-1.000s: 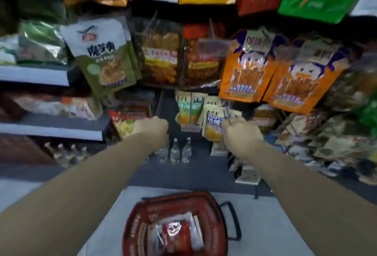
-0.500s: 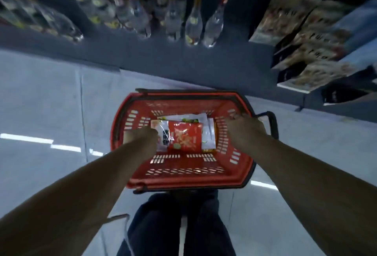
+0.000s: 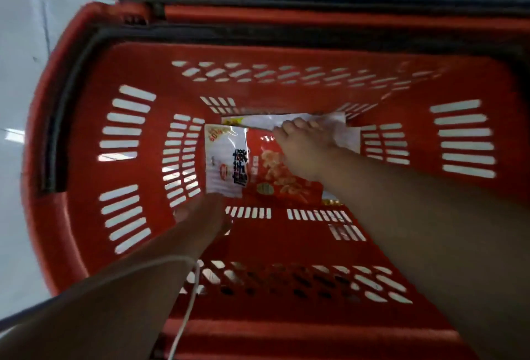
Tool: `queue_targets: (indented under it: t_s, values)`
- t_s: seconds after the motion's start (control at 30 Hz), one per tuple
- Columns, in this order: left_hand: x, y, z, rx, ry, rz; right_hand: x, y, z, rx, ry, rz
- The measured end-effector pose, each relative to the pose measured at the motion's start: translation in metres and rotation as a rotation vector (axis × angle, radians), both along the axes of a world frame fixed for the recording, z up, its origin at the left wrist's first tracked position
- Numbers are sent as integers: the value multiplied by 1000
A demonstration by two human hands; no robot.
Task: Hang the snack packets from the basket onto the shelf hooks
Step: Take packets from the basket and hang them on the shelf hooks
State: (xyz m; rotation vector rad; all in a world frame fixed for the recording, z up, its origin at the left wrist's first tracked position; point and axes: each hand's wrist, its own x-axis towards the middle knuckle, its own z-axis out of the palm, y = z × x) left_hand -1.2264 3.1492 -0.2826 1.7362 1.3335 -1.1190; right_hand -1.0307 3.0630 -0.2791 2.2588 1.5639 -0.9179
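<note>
The left hand [image 3: 200, 216] holds nothing, its fingers relaxed and pointing down to the near left corner of the top snack packet [image 3: 258, 164]. That glossy, crinkled red-and-white pouch lies flat on the floor of the red slotted plastic basket [image 3: 86, 159], over paler packets [image 3: 341, 133]. The right hand [image 3: 304, 144] reaches in from the right, fingers curled over the top packet's far edge, gripping it.
</note>
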Motion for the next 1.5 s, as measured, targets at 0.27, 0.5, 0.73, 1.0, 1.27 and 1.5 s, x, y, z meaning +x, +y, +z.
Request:
queue_targets:
  t_s: [0.27, 0.5, 0.73, 1.0, 1.27, 1.5]
  values:
    - [28, -10, -23, -179, 45, 190, -11, 19, -6, -33, 16, -136]
    - [39, -11, -4, -248, -10, 811, -4, -20, 17, 235, 365, -424]
    - [54, 2, 15, -536, -479, 1253, -17, -73, 73, 193, 669, -685]
    - [63, -3, 49, -759, -513, 1136, -32, -92, 131, 258, 759, -713]
    - [47, 14, 88, -649, -714, 1153, -34, -99, 131, 398, 459, -991]
    - [44, 42, 172, -517, -721, 835, -21, -81, 180, 241, 721, -1183]
